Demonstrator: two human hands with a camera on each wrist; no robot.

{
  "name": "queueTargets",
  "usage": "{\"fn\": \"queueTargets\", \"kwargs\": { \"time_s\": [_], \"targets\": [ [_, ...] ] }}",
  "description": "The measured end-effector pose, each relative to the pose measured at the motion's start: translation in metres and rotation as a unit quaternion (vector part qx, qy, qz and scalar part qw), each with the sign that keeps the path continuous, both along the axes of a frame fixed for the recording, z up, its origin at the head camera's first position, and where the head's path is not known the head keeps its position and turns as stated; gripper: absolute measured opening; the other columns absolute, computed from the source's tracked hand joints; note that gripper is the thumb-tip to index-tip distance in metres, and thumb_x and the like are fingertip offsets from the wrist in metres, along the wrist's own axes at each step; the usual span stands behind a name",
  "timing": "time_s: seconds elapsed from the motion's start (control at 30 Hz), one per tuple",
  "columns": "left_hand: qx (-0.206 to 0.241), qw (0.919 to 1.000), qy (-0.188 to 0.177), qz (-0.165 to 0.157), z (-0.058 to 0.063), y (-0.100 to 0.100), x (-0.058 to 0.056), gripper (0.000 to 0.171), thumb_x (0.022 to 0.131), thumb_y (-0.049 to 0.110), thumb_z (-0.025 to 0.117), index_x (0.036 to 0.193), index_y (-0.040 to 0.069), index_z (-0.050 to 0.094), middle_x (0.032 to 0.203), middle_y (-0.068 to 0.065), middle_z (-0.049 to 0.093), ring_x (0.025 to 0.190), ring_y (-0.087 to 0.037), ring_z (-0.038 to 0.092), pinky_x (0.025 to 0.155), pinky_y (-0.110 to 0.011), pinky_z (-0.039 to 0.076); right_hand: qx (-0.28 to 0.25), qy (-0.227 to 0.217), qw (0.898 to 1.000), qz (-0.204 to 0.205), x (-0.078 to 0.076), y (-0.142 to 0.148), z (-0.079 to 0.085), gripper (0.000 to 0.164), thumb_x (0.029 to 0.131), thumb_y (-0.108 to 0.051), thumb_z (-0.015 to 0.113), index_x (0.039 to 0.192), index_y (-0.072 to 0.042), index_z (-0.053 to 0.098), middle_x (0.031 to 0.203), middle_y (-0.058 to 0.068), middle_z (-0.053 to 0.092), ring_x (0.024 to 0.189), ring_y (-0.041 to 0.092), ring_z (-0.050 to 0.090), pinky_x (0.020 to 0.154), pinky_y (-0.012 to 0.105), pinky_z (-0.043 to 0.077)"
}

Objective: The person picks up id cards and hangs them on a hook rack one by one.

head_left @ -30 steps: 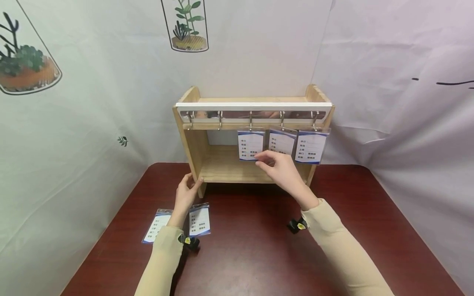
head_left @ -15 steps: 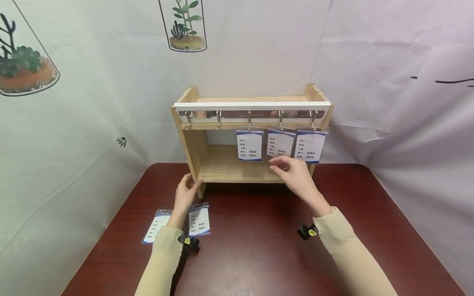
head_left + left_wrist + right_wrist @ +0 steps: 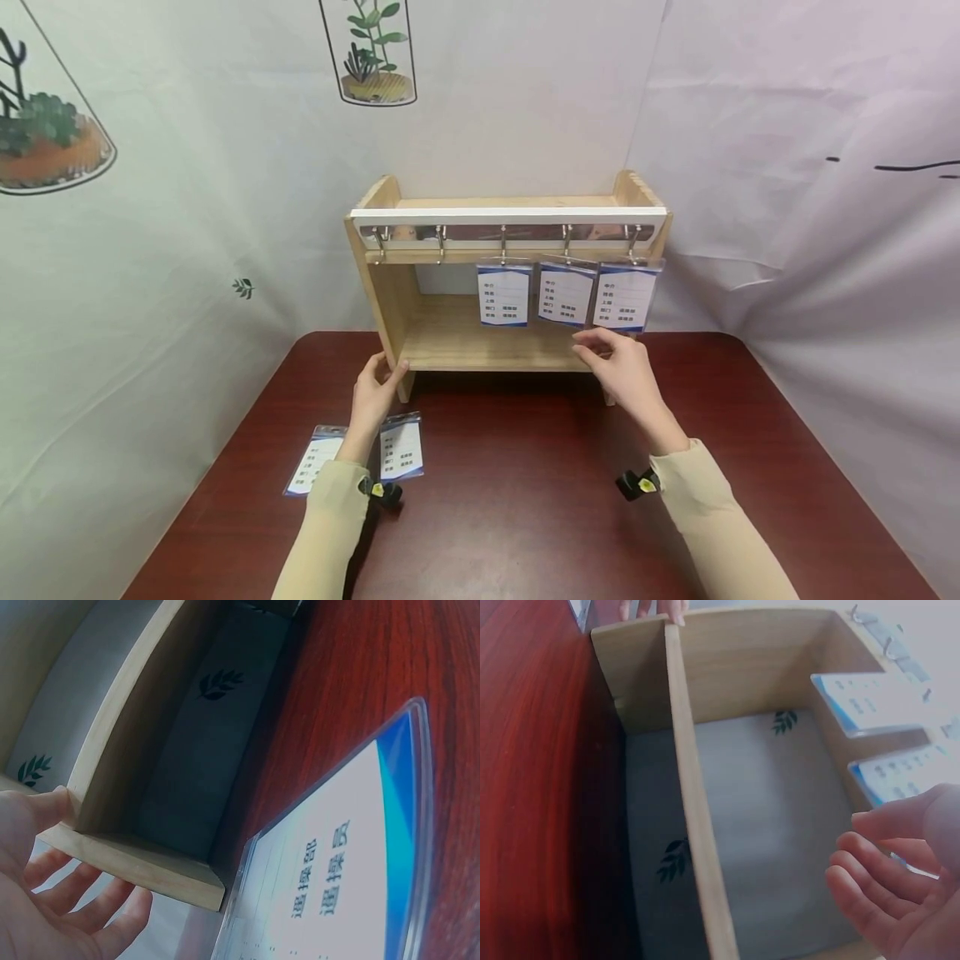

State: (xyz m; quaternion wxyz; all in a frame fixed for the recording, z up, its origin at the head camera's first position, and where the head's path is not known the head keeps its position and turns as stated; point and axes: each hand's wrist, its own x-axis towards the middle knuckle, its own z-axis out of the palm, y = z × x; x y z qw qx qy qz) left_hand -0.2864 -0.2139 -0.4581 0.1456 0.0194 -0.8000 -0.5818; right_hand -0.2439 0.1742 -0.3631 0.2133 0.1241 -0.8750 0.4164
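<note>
My left hand (image 3: 371, 402) grips the lower left corner of a wooden shelf unit (image 3: 465, 343). In the left wrist view its thumb lies on the front board and its fingers wrap the side panel (image 3: 142, 871). My right hand (image 3: 624, 371), fingers loosely curled and holding nothing, hovers just below the hanging badges at the right. Three clear-sleeved name badges hang side by side from hooks: a left one (image 3: 504, 297), a slightly tilted middle one (image 3: 567, 293) and a right one (image 3: 626, 298). The two leftmost hooks (image 3: 441, 243) bear no badge.
Two more name badges lie on the dark red table (image 3: 525, 483) by my left forearm: one (image 3: 315, 460) left of it, partly covered by the sleeve, the other (image 3: 402, 450) right of it. A white hook rail (image 3: 465, 217) runs along the shelf's front; white cloth (image 3: 225, 208) surrounds the table.
My right hand has moved right and down, from the left hanging badge to below the middle and right ones. The left hand stays on the shelf corner.
</note>
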Motion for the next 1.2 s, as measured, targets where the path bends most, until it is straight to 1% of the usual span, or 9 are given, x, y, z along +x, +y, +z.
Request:
{"fn": "queueTargets", "kwargs": {
  "time_s": [0.2,0.3,0.5,0.6,0.73,0.87,1.1,1.13,1.2],
  "targets": [
    [-0.001,1.0,-0.004,0.0,0.001,0.0,0.002,0.055,0.097,0.033,0.069,0.14,0.003,0.052,0.136,-0.023,0.06,0.124,-0.035,0.059,0.1,-0.049,0.05,-0.017,0.007,0.999,-0.033,0.002,0.013,-0.014,0.018,0.093,-0.013,0.073,0.108,-0.005,0.076,0.094,0.009,0.076,0.084,0.022,0.071,0.072,0.018,0.052],
    [-0.001,1.0,-0.006,0.002,0.001,0.0,0.002,0.055,0.097,0.033,0.069,0.14,0.004,0.052,0.135,-0.023,0.06,0.123,-0.035,0.059,0.1,-0.049,0.051,-0.031,0.016,0.998,-0.058,0.003,0.02,-0.02,0.017,0.093,-0.014,0.074,0.107,-0.005,0.076,0.094,0.01,0.076,0.082,0.018,0.069,0.069,0.012,0.048],
    [0.0,1.0,-0.006,0.001,0.001,0.0,0.001,0.054,0.097,0.032,0.069,0.14,0.004,0.053,0.135,-0.023,0.06,0.123,-0.035,0.06,0.099,-0.049,0.051,-0.071,0.019,0.991,-0.114,0.004,0.033,-0.032,0.018,0.094,-0.015,0.073,0.108,-0.005,0.075,0.093,0.01,0.076,0.077,-0.003,0.062,0.066,0.009,0.045],
    [-0.001,1.0,-0.005,0.0,0.001,0.0,0.001,0.054,0.097,0.033,0.069,0.14,0.004,0.053,0.136,-0.023,0.06,0.123,-0.035,0.059,0.1,-0.049,0.051,-0.093,0.025,0.986,-0.135,0.003,0.039,-0.036,0.02,0.094,-0.015,0.072,0.112,-0.006,0.074,0.093,0.01,0.075,0.076,-0.007,0.06,0.066,0.007,0.046],
    [-0.004,1.0,-0.004,0.002,0.001,0.0,0.0,0.055,0.097,0.033,0.069,0.14,0.004,0.053,0.136,-0.023,0.059,0.123,-0.036,0.059,0.1,-0.049,0.05,-0.119,0.037,0.981,-0.151,0.003,0.046,-0.039,0.024,0.094,-0.015,0.072,0.116,-0.007,0.072,0.094,0.009,0.073,0.077,-0.005,0.06,0.068,0.007,0.046],
    [0.0,1.0,-0.004,0.001,0.002,0.0,0.0,0.055,0.097,0.033,0.069,0.14,0.003,0.052,0.138,-0.023,0.058,0.124,-0.036,0.058,0.101,-0.048,0.05,-0.131,0.037,0.977,-0.164,0.002,0.053,-0.042,0.026,0.094,-0.017,0.072,0.118,-0.009,0.072,0.096,0.008,0.072,0.079,-0.005,0.06,0.069,0.007,0.047],
    [0.001,1.0,-0.004,0.0,0.002,0.001,0.0,0.054,0.097,0.033,0.07,0.139,0.004,0.053,0.136,-0.023,0.06,0.123,-0.035,0.059,0.101,-0.048,0.05,-0.151,0.035,0.969,-0.191,0.004,0.063,-0.049,0.03,0.094,-0.019,0.072,0.122,-0.008,0.07,0.106,0.01,0.07,0.084,-0.009,0.059,0.073,0.006,0.046],
    [-0.002,1.0,-0.005,0.001,0.001,0.001,0.0,0.055,0.097,0.034,0.07,0.139,0.004,0.053,0.136,-0.023,0.06,0.123,-0.035,0.059,0.101,-0.048,0.05,-0.154,0.033,0.968,-0.193,0.004,0.064,-0.05,0.032,0.094,-0.019,0.073,0.123,-0.007,0.069,0.107,0.01,0.07,0.085,-0.008,0.058,0.073,0.006,0.046],
    [-0.005,1.0,-0.005,0.003,0.001,0.0,0.0,0.055,0.097,0.035,0.069,0.139,0.004,0.053,0.136,-0.023,0.06,0.123,-0.035,0.059,0.101,-0.049,0.05,-0.154,0.027,0.968,-0.194,0.002,0.066,-0.053,0.035,0.094,-0.019,0.073,0.125,-0.007,0.067,0.111,0.01,0.068,0.09,-0.001,0.061,0.073,0.006,0.046]
  ]
}}
